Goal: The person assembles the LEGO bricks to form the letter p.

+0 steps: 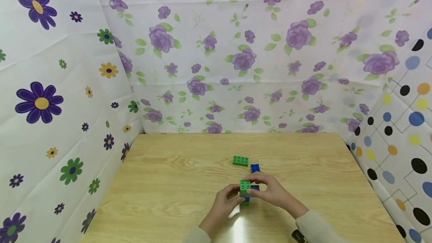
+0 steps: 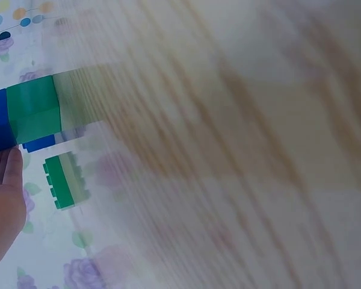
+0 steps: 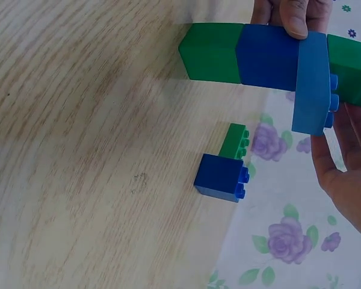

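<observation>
Table's left edge [image 1: 117, 183] far off, left fingers [image 1: 233, 187], right fingers [image 1: 260, 176] gripping brick tower [image 1: 245, 187]

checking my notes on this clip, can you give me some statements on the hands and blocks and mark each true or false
1. The left hand touches the block tower. True.
2. The right hand is well away from the tower. False: its thumb is on the top green block.
3. The tower's bottom block is green. True.
4. Only one block lies loose beyond the tower. False: two do, a loose green block and a small blue block.
5. The loose green block lies with its studs down. False: its studs face up.
6. The small blue block is nearer the person than the loose green block. True.
</observation>
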Demonstrator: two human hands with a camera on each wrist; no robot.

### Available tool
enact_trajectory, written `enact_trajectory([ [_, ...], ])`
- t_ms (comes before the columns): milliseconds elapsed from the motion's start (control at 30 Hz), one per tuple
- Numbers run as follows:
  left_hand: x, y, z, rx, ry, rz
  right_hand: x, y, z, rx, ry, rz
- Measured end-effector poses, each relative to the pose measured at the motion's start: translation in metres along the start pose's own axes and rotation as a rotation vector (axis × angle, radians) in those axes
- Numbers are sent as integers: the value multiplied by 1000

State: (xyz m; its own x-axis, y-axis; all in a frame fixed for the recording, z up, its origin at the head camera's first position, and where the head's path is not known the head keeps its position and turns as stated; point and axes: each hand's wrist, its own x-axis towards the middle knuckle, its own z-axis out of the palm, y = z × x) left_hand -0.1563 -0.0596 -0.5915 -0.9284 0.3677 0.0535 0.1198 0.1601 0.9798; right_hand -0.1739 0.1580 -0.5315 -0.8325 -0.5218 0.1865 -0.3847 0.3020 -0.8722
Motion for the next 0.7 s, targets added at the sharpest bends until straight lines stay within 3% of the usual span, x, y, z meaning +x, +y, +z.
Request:
enact_trajectory([
  [333,-2,-2,-2,-61,-3,4,0,-4,0,-19,0,26],
  [700,0,8,-2,-145,-24,65,-2,0,1,-41,19,32],
])
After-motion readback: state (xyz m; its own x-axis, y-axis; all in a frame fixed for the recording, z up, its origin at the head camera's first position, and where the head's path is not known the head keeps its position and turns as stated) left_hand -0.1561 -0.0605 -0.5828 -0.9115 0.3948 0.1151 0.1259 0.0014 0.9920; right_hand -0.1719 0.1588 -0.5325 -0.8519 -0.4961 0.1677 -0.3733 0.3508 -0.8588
